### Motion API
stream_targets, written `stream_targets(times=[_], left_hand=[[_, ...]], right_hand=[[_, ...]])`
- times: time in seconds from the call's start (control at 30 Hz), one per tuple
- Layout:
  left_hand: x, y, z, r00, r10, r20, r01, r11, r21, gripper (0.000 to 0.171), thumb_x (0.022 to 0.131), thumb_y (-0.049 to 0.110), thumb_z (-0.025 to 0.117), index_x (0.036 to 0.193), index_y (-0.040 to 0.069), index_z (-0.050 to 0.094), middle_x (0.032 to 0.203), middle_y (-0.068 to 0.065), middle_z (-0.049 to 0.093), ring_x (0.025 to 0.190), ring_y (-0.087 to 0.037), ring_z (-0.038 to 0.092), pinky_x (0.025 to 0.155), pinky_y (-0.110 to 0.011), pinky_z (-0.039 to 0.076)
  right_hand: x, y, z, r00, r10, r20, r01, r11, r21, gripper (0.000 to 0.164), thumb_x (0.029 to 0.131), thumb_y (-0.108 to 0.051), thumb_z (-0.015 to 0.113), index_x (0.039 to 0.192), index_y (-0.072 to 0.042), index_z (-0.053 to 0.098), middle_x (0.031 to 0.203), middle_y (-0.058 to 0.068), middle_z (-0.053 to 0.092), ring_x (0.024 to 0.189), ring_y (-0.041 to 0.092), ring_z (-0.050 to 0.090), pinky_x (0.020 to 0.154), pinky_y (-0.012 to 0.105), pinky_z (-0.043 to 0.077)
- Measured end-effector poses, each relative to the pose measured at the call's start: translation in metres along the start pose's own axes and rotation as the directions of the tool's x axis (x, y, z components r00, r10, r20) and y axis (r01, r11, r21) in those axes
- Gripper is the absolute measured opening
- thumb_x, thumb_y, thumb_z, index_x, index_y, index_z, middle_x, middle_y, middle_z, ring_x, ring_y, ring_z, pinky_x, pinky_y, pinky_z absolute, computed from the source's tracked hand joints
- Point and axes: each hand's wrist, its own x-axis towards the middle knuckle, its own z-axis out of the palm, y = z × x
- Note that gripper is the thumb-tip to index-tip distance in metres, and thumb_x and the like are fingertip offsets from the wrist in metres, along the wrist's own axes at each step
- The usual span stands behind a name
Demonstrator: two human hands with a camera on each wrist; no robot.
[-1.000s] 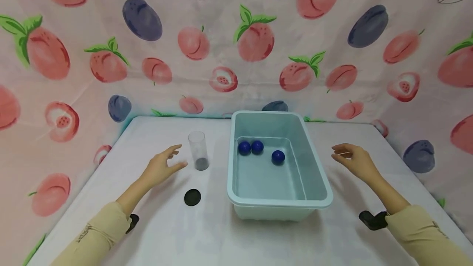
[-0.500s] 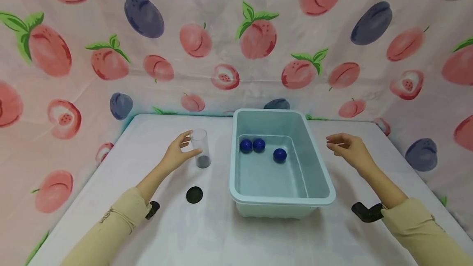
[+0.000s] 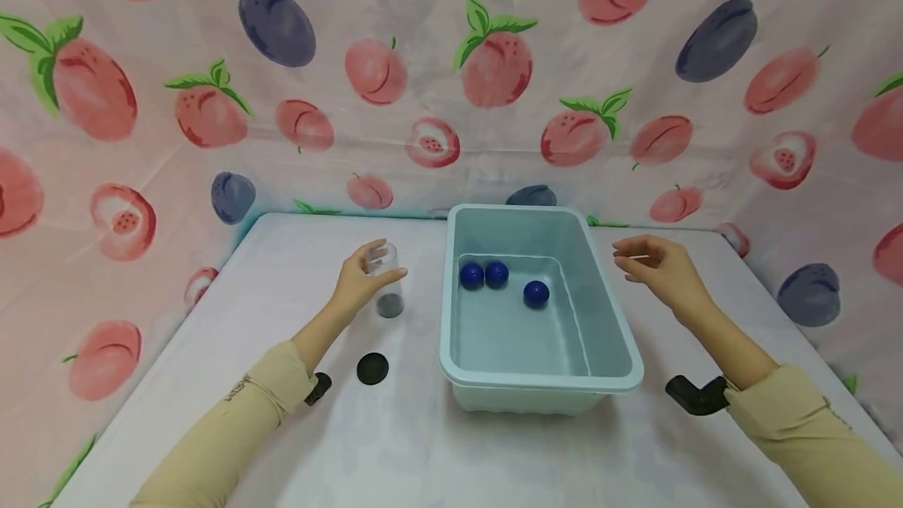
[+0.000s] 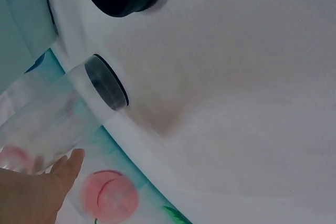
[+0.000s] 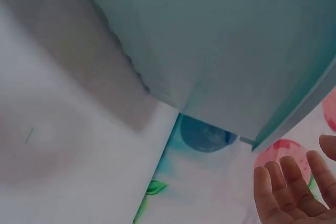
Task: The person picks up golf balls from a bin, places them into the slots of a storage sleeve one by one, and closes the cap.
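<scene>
My left hand (image 3: 360, 279) is round the upper part of a clear cylindrical container (image 3: 389, 288), its thumb across the front and its fingers at the far side. The container stands upright on the white table, its dark base (image 4: 107, 82) down at the tabletop in the left wrist view. Nearer me lies a round black lid (image 3: 372, 368). Beyond the right side of a pale blue bin (image 3: 522, 379), my right hand (image 3: 659, 269) hovers with loosely bent fingers and holds nothing. Inside the bin rest three dark blue balls, two side by side (image 3: 472, 275) and one apart (image 3: 536, 294).
The bin takes up the middle right of the white table (image 3: 395, 445), between my hands. A fruit-print cloth (image 3: 423, 69) hangs behind and at both sides of the table. Dark camera mounts (image 3: 696, 395) stick out from both wrists.
My left hand has moved right and away from me, from beside the container to round it. My right hand has drifted slightly left and up. The bin, balls and lid stay put.
</scene>
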Motion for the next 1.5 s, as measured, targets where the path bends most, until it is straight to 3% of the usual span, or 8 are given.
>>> stream_targets(times=[0.1, 0.17, 0.47, 0.63, 0.87, 1.1, 1.33, 1.5], left_hand=[[-0.001, -0.001, 0.002, 0.999, 0.046, -0.015, -0.046, 0.998, -0.033, 0.063, 0.082, 0.018, 0.074, 0.137, 0.01, 0.046, 0.138, -0.016, 0.051, 0.132, -0.029, 0.042, 0.112, -0.044, 0.031], [-0.002, -0.002, 0.002, 0.997, 0.075, -0.025, -0.076, 0.996, -0.052, 0.058, 0.082, 0.016, 0.073, 0.134, 0.009, 0.048, 0.135, -0.017, 0.053, 0.13, -0.029, 0.045, 0.112, -0.043, 0.031], [-0.002, -0.012, 0.007, 0.991, 0.132, -0.026, -0.133, 0.99, -0.056, 0.045, 0.087, 0.012, 0.067, 0.125, 0.004, 0.044, 0.125, -0.019, 0.053, 0.119, -0.03, 0.052, 0.096, -0.041, 0.047], [-0.006, -0.015, 0.009, 0.984, 0.176, -0.025, -0.177, 0.983, -0.041, 0.043, 0.087, 0.011, 0.066, 0.123, 0.003, 0.043, 0.124, -0.02, 0.053, 0.12, -0.03, 0.051, 0.096, -0.042, 0.047], [-0.022, 0.008, 0.012, 0.983, 0.185, 0.008, -0.185, 0.982, -0.048, 0.042, 0.089, 0.003, 0.062, 0.123, -0.005, 0.04, 0.124, -0.028, 0.049, 0.121, -0.039, 0.048, 0.101, -0.048, 0.042], [-0.003, -0.018, 0.017, 0.977, 0.212, -0.031, -0.214, 0.975, -0.059, 0.044, 0.087, 0.009, 0.066, 0.123, 0.001, 0.042, 0.124, -0.022, 0.052, 0.12, -0.034, 0.052, 0.099, -0.045, 0.045], [-0.002, -0.018, 0.017, 0.976, 0.215, -0.045, -0.217, 0.975, -0.046, 0.043, 0.086, 0.01, 0.067, 0.121, 0.003, 0.043, 0.12, -0.02, 0.054, 0.117, -0.031, 0.055, 0.093, -0.041, 0.049], [-0.003, -0.016, 0.019, 0.973, 0.219, -0.065, -0.222, 0.974, -0.04, 0.044, 0.086, 0.009, 0.067, 0.122, 0.003, 0.042, 0.12, -0.021, 0.055, 0.115, -0.033, 0.056, 0.094, -0.045, 0.048]], right_hand=[[0.001, -0.008, 0.001, 1.0, 0.005, 0.017, -0.004, 0.999, -0.032, 0.033, 0.093, -0.016, 0.06, 0.116, 0.008, 0.057, 0.107, 0.022, 0.063, 0.076, -0.017, 0.054, 0.067, 0.009, 0.051], [0.001, -0.014, 0.002, 1.0, 0.003, 0.027, -0.001, 0.999, -0.054, 0.033, 0.093, -0.016, 0.06, 0.116, 0.008, 0.058, 0.112, 0.029, 0.06, 0.076, -0.017, 0.053, 0.067, 0.009, 0.051], [0.006, -0.042, 0.003, 0.995, -0.025, 0.096, 0.041, 0.985, -0.169, 0.031, 0.091, -0.016, 0.062, 0.114, 0.004, 0.06, 0.109, 0.024, 0.064, 0.096, 0.036, 0.063, 0.073, 0.031, 0.057], [0.007, -0.053, 0.009, 0.987, -0.064, 0.145, 0.087, 0.983, -0.163, 0.029, 0.09, -0.014, 0.063, 0.112, 0.005, 0.061, 0.11, 0.024, 0.065, 0.098, 0.037, 0.063, 0.075, 0.029, 0.057], [0.021, -0.071, 0.016, 0.971, -0.02, 0.237, 0.062, 0.983, -0.171, 0.028, 0.091, -0.014, 0.061, 0.114, 0.003, 0.06, 0.111, 0.024, 0.063, 0.098, 0.036, 0.063, 0.08, 0.043, 0.056], [0.048, -0.087, 0.02, 0.909, 0.037, 0.415, 0.045, 0.981, -0.186, 0.031, 0.093, -0.013, 0.057, 0.119, 0.004, 0.058, 0.116, 0.026, 0.061, 0.1, 0.036, 0.063, 0.079, 0.045, 0.056], [0.071, -0.085, 0.032, 0.836, 0.169, 0.523, -0.07, 0.976, -0.204, 0.039, 0.093, -0.015, 0.057, 0.127, 0.004, 0.053, 0.125, 0.026, 0.056, 0.112, 0.039, 0.056, 0.085, 0.048, 0.054], [0.079, -0.08, 0.041, 0.811, 0.242, 0.533, -0.112, 0.958, -0.264, 0.041, 0.092, -0.016, 0.058, 0.128, 0.004, 0.052, 0.13, 0.028, 0.052, 0.117, 0.043, 0.051, 0.083, 0.047, 0.054]])
